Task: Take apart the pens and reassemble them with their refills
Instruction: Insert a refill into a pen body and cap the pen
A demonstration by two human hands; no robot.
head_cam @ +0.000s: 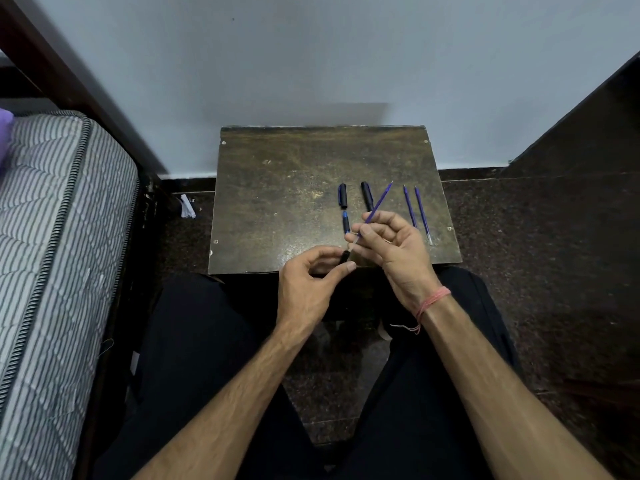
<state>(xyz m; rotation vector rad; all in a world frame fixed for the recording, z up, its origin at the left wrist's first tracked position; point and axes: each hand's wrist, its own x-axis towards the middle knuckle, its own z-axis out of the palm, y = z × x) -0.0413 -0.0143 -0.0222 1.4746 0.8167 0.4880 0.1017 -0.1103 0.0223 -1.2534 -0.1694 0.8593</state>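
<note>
My right hand [391, 251] pinches a blue refill [379, 204] that slants up to the right, its lower end pointing at the mouth of a black pen barrel [345, 256]. My left hand [311, 282] grips that barrel, mostly hidden by the fingers. On the worn brown board [277, 188] lie a dark blue cap [342, 195], a black cap [367, 195], a short blue grip section [346, 222], and two more blue refills [409, 206] [423, 214] side by side at the right.
The board sits on a low stand against a pale wall. A striped mattress [52, 237] is at the left, a dark wooden panel [588, 133] at the right. A scrap of white paper [187, 206] lies on the dark speckled floor. My legs are under the board's near edge.
</note>
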